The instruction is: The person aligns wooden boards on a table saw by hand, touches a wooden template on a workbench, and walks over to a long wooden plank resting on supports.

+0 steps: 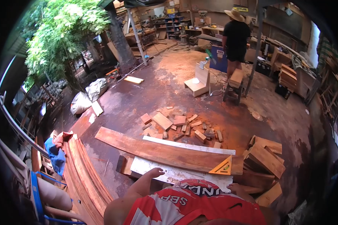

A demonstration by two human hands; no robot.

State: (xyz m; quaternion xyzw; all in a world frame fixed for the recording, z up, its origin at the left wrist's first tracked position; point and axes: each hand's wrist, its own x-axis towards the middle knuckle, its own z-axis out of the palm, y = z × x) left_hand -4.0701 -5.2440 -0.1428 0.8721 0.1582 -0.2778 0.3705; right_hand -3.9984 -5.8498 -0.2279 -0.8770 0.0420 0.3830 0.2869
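A long brown wooden plank [165,152] lies across a white-topped work surface [184,171] in front of me. An orange triangular speed square [222,167] rests flat on the plank's right end. Over the left part of the white top is my left hand [154,173], fingers loosely apart and nothing visible in it, short of the plank. My right hand [234,187] is low by the right edge of the white top, below the speed square; my red shirt and the angle hide most of its fingers. A thin white strip [187,145] runs along the plank's far side.
Wood offcuts [180,123] lie on the floor beyond the plank. Thick wooden blocks [264,161] are piled at right, long boards [82,172] at left. Farther back, a person in a straw hat [236,37] stands near a blue cabinet [218,58] and a wooden stool [234,84].
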